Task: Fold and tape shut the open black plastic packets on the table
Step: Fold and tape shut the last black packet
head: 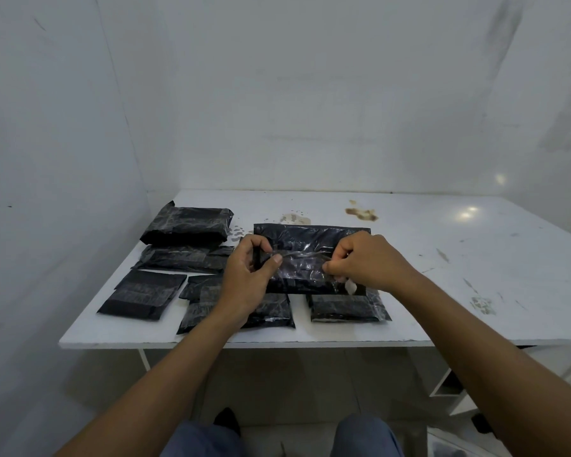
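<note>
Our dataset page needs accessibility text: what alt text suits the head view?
The left hand grips a black plastic packet while the right hand pinches a strip of clear tape across it. Several other black packets lie on the stained white table.

Seven black packets: one at centre, four at its nine o'clock, two at six o'clock. One tape strip, one table, one left hand, one right hand.

Glossy, crinkled black plastic packets (clear shiny tape across one) lie on a smooth, stained white table.
</note>
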